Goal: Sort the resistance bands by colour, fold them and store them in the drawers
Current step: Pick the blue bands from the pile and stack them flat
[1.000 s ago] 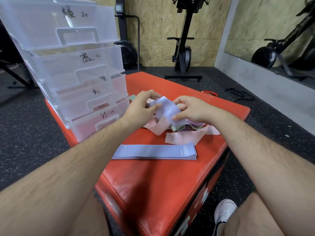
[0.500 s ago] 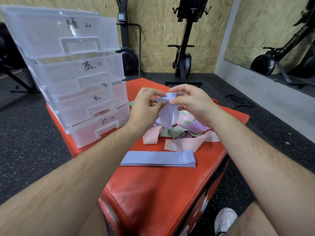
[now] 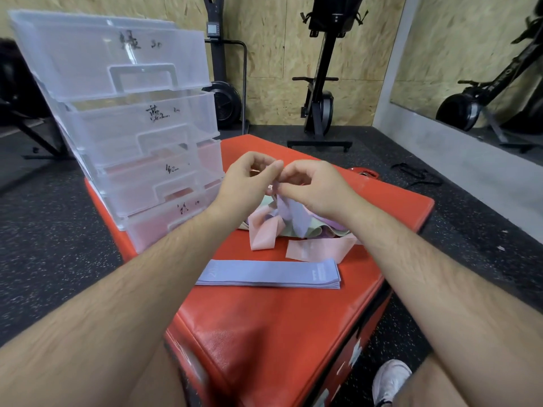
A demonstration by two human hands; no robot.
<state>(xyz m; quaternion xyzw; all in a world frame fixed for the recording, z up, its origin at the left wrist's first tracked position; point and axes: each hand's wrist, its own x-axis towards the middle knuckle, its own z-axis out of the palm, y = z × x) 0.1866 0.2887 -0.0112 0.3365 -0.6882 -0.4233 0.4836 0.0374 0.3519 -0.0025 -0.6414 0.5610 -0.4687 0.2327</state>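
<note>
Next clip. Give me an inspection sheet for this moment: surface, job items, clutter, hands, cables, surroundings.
Surface: red padded box on a speckled black floor.
Job's things: lavender band hanging from both hands; flat stack of lavender bands near the front; loose heap of pink, green and purple bands behind it; clear four-drawer unit with handwritten labels at the left.
Clutter: nothing seen.
Grippers: left hand and right hand both pinch the lavender band's top end above the heap.
Cables: black strap or cord on the floor to the right; cannot tell which.
Surroundings: exercise machine against a chipboard wall; mirror at the right.
</note>
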